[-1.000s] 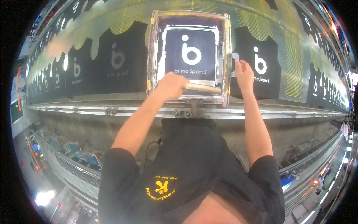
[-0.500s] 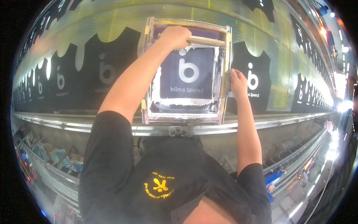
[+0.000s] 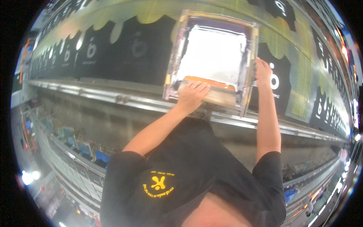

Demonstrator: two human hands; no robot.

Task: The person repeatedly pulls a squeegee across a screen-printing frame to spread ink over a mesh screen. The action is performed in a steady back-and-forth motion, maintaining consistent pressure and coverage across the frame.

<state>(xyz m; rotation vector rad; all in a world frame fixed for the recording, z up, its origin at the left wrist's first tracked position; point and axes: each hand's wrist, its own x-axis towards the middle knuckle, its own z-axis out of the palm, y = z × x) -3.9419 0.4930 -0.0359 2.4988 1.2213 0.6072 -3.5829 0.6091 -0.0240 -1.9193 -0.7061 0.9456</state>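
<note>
At the near end of the screen frame (image 3: pixel 254 41), the left hand (image 3: pixel 194 92) clamps its fingers over the squeegee (image 3: pixel 220 97), apparently for even pressure, while the right hand's (image 3: pixel 263 72) fingers pinch the frame's right edge, presumably steadying it, and black garment panels (image 3: pixel 140 64) lie flat alongside.

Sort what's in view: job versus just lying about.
In the job:
squeegee, in the left grip
framed screen, at the right grip
white ink
black printed panels, probably

Lying about:
blue item, lower left
bright lights
</note>
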